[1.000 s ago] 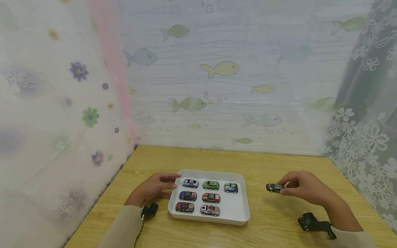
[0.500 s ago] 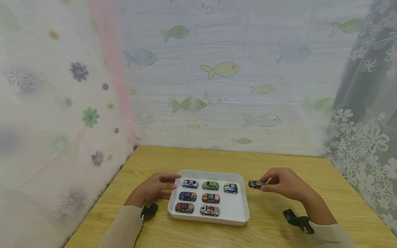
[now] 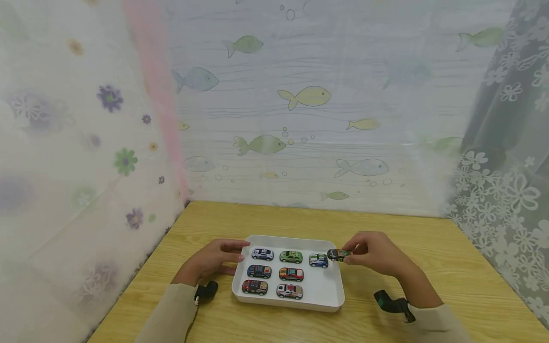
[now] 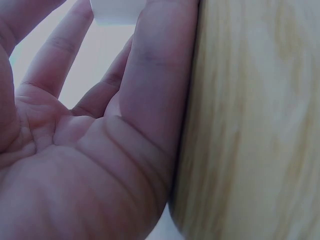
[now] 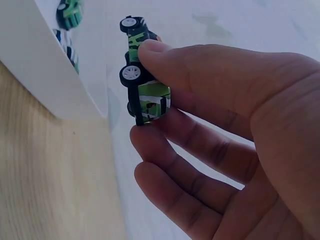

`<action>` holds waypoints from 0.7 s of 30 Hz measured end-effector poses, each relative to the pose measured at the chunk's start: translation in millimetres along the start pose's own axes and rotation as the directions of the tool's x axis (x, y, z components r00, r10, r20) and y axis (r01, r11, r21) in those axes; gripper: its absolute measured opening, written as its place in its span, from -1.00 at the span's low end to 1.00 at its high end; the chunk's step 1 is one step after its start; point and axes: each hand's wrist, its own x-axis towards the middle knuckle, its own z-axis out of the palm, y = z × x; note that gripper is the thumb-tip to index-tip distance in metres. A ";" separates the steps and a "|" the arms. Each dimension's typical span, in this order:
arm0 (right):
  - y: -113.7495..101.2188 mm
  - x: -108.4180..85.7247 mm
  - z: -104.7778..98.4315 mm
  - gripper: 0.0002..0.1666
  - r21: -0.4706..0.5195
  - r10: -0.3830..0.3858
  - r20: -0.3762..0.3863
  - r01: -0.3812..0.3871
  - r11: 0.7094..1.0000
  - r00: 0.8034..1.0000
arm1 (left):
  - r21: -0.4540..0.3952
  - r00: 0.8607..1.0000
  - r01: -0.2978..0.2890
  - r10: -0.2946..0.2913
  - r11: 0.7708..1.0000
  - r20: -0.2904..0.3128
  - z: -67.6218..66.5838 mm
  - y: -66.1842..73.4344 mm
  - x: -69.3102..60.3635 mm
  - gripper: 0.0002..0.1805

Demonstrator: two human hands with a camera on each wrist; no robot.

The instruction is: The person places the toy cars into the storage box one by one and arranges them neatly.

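Observation:
Between the thumb and fingers of my right hand (image 3: 376,252) is a black-and-green toy car (image 3: 337,255), held just over the right rim of the white tray (image 3: 323,288). Its green camouflage pattern and white wheels show in the right wrist view, where the thumb (image 5: 200,65) presses its side. Fingers of my left hand (image 3: 214,257) lie extended against the tray's left wall; the left wrist view shows that hand's edge on the tabletop. Inside the tray are several toy cars, among them a green one (image 3: 291,257), a white-blue-green one (image 3: 319,260) and a white-red one (image 3: 289,291).
The tray stands on a wood-grain table (image 3: 206,324). Bare tray floor shows at its right front. A fish-print curtain (image 3: 309,143) hangs behind the table, with a flowered curtain (image 3: 86,190) at left and a lacy one (image 3: 510,190) at right.
My right hand has carried the black-and-green toy car leftward, from above the table to the tray's right rim. My left hand and the tray have stayed in place.

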 end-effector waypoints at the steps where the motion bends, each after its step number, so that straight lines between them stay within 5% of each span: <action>1: -1.4 1.0 2.2 -0.76 0.002 0.000 -0.004 0.000 1.000 1.000 | 0.000 1.000 -0.001 0.001 1.000 0.000 -0.1 0.0 0.2 -0.35; 21: -16.7 16.0 42.6 -0.81 -0.040 0.126 -0.026 -0.127 0.991 0.992 | 0.001 1.000 0.011 -0.011 1.000 -0.007 -0.7 -1.4 1.2 -0.34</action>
